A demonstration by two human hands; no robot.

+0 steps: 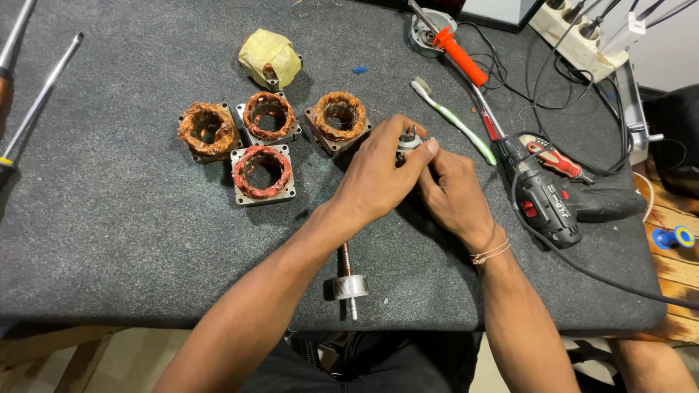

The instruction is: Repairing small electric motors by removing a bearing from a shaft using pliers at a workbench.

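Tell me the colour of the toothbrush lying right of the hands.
The toothbrush is white with green accents, seen in the head view.

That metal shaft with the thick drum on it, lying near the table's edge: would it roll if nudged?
Probably. The rotor shaft is round all along, so a sideways push should roll it on the grey mat. It looks like solid metal, so likely heavy and stiff. The felt-like surface may slow it.
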